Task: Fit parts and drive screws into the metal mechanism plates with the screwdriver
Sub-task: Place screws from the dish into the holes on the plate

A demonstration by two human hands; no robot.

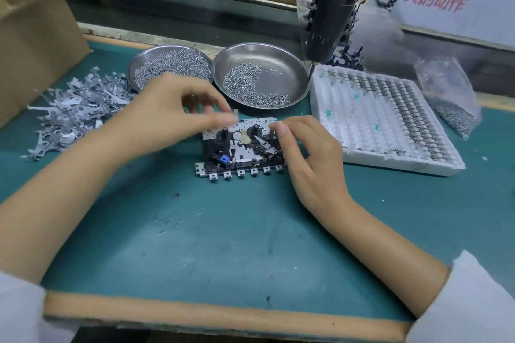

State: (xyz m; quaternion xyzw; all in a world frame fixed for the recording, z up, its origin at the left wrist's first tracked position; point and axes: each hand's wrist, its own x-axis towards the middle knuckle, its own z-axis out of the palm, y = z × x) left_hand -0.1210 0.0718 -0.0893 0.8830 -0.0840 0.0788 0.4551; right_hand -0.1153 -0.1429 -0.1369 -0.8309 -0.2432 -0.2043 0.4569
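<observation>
Mechanism plate [242, 147] on green bench | left hand [170, 114] blurred, seemingly pinching 1 small part | right hand [303, 147] fingertips steadying edge | seat part flush before screwing.

We see both hands over the mechanism plate [242, 145] on the green mat [223, 231]. The left hand [170, 111] pinches a small part; the right hand [303, 147] touches the plate's edge.

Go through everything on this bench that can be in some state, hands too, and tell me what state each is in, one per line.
Mechanism plate: flat on the mat, partly assembled.
Left hand: fingertips pinched above the plate's far edge; blurred, so any part held is unclear.
Right hand: fingertips on the plate's right end.
Left dish: heaped with screws.
Right dish: partly filled.
Screwdriver: hanging, unheld.
Foam tray: right columns filled.
</observation>
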